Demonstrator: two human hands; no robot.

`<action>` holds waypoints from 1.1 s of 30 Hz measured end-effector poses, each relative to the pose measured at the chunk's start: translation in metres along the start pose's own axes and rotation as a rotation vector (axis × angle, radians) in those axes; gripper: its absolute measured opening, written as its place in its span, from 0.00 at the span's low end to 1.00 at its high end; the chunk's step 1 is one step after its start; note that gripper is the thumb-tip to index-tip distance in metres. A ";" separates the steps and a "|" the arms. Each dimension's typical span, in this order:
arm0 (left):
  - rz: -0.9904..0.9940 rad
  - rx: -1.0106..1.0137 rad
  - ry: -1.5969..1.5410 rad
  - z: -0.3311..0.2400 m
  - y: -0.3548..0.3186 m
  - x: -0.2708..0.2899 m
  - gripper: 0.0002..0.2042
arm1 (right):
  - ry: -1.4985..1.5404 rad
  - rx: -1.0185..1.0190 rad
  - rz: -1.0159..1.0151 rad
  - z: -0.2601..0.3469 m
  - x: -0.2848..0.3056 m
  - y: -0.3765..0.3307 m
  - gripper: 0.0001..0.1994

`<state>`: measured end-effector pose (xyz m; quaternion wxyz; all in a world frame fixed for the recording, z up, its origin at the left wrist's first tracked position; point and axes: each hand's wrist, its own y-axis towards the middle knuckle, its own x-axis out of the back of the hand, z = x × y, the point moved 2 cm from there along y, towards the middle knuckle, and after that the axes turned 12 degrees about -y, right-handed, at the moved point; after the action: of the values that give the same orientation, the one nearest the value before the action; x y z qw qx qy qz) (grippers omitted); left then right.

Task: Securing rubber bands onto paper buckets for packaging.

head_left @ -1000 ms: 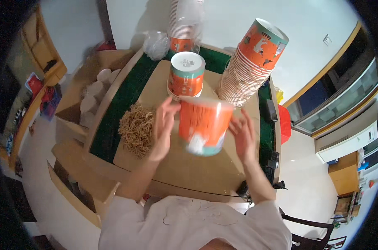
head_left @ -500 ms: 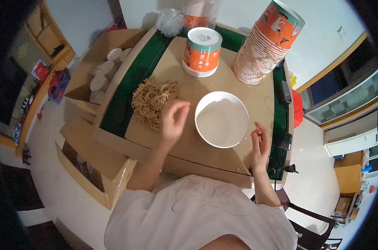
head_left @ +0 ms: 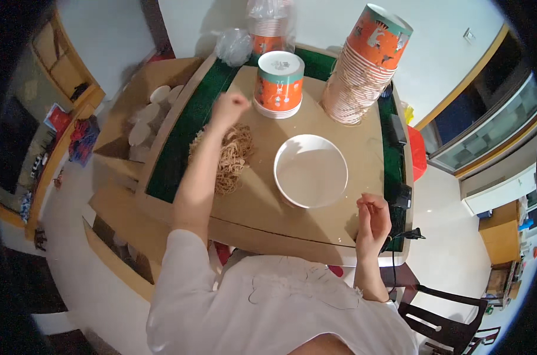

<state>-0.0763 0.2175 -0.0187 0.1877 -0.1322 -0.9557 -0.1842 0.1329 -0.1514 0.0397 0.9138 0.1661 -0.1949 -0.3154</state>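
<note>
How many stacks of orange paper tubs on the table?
3: a short stack towards the rear, a tall stack at the right rear, and a plastic-covered stack behind the short one. More may be hidden.

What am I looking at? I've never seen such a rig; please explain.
There is no robot grip here: a person works bare-handed. A fisheye camera worn on the person's head looks down, so straight edges bend. On the table are an open tub, white inside, a heap of tan strands, a short upturned stack of orange-and-green tubs and a taller stack to its right. The left hand, curled, is just beyond the heap; I cannot tell whether it holds anything. The right hand, beside the open tub but apart from it, seems empty.
</note>
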 end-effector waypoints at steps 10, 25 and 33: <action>-1.002 -0.903 0.587 -0.244 -0.123 0.166 0.07 | 0.002 0.257 -0.092 0.039 -0.014 0.003 0.06; 0.116 -0.032 -1.090 -0.160 -0.222 -0.057 0.05 | 0.441 -0.234 0.393 0.013 -0.062 -0.018 0.09; 0.128 -0.011 -1.067 -0.153 -0.214 -0.082 0.04 | 0.383 -0.355 0.218 0.009 -0.051 -0.007 0.03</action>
<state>-0.0239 -0.0511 0.0153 -0.3137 -0.2662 -0.9075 -0.0847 0.0882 -0.1259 0.0317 0.9772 0.0379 0.0229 -0.2074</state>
